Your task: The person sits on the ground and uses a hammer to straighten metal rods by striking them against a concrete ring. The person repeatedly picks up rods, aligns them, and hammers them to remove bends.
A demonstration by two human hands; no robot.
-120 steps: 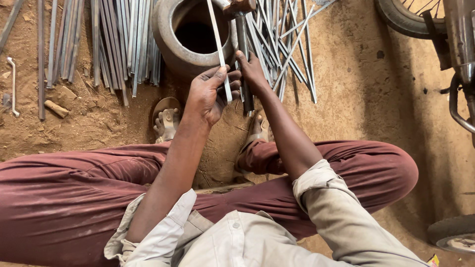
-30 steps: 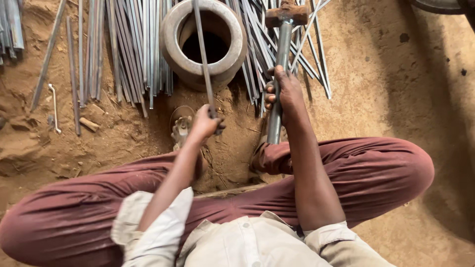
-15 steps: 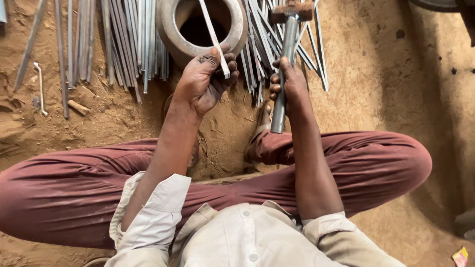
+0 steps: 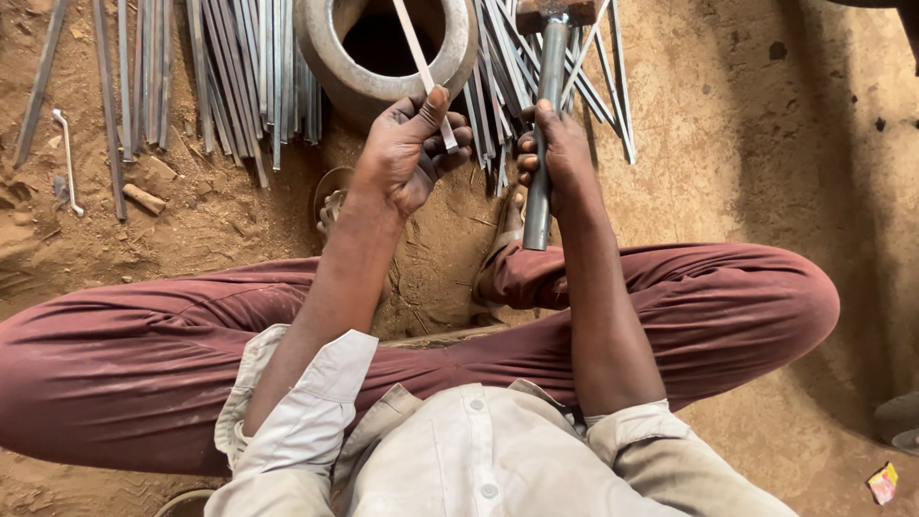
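Head view: left hand [image 4: 407, 153] fingers [image 4: 450, 134] curl tight around a thin metal strip [image 4: 421, 67] slanting over the clay pot [image 4: 388, 48]. Right hand [image 4: 555, 153] grips a hammer handle [image 4: 543, 124] fully, beside metal rods [image 4: 239, 67] on the dirt floor [image 4: 766, 144].

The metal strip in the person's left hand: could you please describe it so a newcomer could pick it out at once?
Start at the round clay pot on the sandy ground ahead of the seated person. One thin, pale metal strip slants across its dark mouth, its near end pinched in the left hand. Unlike the grey rods lying flat beside the pot, it is lifted and held.
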